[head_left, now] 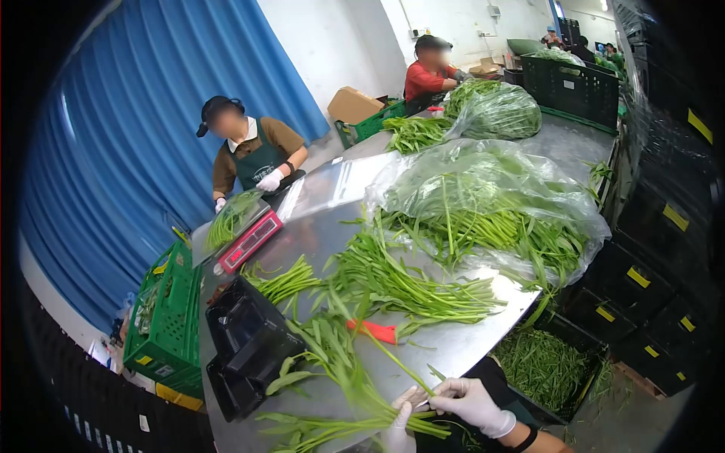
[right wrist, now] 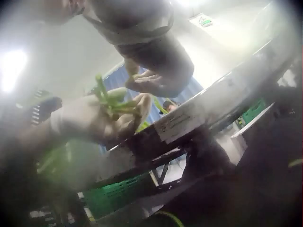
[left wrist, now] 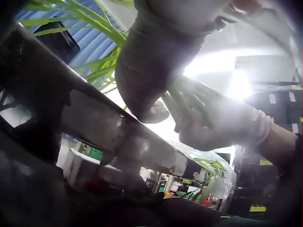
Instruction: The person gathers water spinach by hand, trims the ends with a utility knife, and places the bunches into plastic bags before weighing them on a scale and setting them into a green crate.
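Note:
White gloves cover both hands. In the head view, at the near edge of the metal table, the left hand (head_left: 399, 430) grips the stem ends of a leafy green bunch (head_left: 332, 429). Close beside it, the right hand (head_left: 472, 406) pinches one long green stem (head_left: 404, 368) that slants up to the left. From the right wrist view, cut stem ends (right wrist: 113, 101) stick out of the left hand (right wrist: 90, 118), with the right hand (right wrist: 161, 66) just above. The left wrist view shows both hands close together, the left (left wrist: 156, 56) nearer the camera; glare blurs the right (left wrist: 213, 120).
On the table (head_left: 321, 219) lie a red object (head_left: 377, 331), loose greens (head_left: 408, 291), black trays (head_left: 245, 328) and a large plastic bag of greens (head_left: 483, 189). A person (head_left: 257, 155) stands by a red scale (head_left: 249, 241); another (head_left: 430, 75) works farther back. A crate of leaves (head_left: 544, 370) sits below right.

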`<state>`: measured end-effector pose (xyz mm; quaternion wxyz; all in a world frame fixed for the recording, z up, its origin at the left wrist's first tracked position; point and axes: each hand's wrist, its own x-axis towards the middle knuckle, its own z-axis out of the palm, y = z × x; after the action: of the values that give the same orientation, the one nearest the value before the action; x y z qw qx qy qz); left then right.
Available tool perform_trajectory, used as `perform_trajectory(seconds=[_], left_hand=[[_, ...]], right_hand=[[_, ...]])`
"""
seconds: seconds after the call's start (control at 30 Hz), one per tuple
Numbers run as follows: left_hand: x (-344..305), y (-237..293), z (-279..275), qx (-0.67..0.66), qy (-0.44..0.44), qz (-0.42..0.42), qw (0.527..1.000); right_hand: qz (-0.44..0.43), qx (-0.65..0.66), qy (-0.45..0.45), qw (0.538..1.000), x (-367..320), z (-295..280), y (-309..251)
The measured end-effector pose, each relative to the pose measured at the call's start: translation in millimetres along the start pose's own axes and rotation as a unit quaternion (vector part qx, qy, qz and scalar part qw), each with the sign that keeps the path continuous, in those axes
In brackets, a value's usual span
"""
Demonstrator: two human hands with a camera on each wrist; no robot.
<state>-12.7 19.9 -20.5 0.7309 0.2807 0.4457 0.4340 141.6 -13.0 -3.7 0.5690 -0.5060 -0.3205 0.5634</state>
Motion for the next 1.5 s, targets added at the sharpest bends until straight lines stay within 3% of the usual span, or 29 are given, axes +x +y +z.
perform_trajectory(seconds=[0.1, 0.2, 0.33, 0.4, 0.43, 0.57, 0.63, 0.7, 0.77, 0.8, 0.97, 1.0, 1.07, 1.23, 1.37, 1.4, 1.5], left_hand=[[-2, -4, 0, -0.007, -0.006, 0.013, 1.0], [-2, 1, 8, -0.148, -0.085, 0.012, 0.985], [1, -4, 6, -0.15, -0.03, 0.009, 0.988], [4, -7, -1, -0.168, -0.104, 0.008, 0.98], [2, -5, 2, -0.168, -0.104, 0.007, 0.98], [1, -12, 0, -0.084, -0.005, 0.036, 0.996], [1, -12, -1, -0.069, 0.025, 0.045, 0.996], [-8, 1, 8, -0.064, -0.015, 0.032, 0.997], [-10, 7, 8, -0.053, -0.049, 0.043, 0.996], [-10, 8, 8, -0.041, -0.085, 0.052, 0.994], [-7, -4, 7, -0.063, -0.003, 0.019, 0.998], [-5, -6, 6, -0.073, 0.015, 0.013, 0.997], [-1, -10, -5, -0.079, 0.0, 0.013, 0.997], [1, -8, -5, -0.082, -0.006, 0.021, 0.996], [-8, 4, 5, -0.056, -0.065, 0.027, 0.996], [-8, 6, 5, -0.056, -0.1, 0.031, 0.993], [-7, 6, 2, -0.033, -0.08, 0.024, 0.996]], right_hand=[[-0.007, -0.025, 0.024, 0.999, -8, 11, 19], [-0.083, -0.064, 0.039, 0.994, -13, 17, 16], [-0.116, -0.119, 0.036, 0.986, -14, 13, 15], [-0.213, -0.277, 0.015, 0.937, -14, 6, 3], [-0.213, -0.277, 0.015, 0.937, -11, 5, -1], [-0.279, -0.278, 0.124, 0.911, 2, 12, -19], [-0.335, -0.324, 0.009, 0.885, 13, 12, -19], [-0.334, -0.319, -0.015, 0.887, 14, 14, -19], [-0.361, -0.402, 0.007, 0.841, 16, 17, -16], [-0.362, -0.402, 0.006, 0.841, 17, 17, -16], [-0.371, -0.458, 0.007, 0.807, 22, 15, -6], [-0.371, -0.459, 0.007, 0.807, 20, 14, -9], [-0.351, -0.385, 0.002, 0.854, 17, 16, -20], [-0.345, -0.424, -0.013, 0.837, 16, 14, -14], [-0.315, -0.475, -0.009, 0.821, 12, 17, -15], [-0.316, -0.475, -0.01, 0.821, 13, 17, -15], [-0.346, -0.409, -0.006, 0.844, 15, 16, -16]])
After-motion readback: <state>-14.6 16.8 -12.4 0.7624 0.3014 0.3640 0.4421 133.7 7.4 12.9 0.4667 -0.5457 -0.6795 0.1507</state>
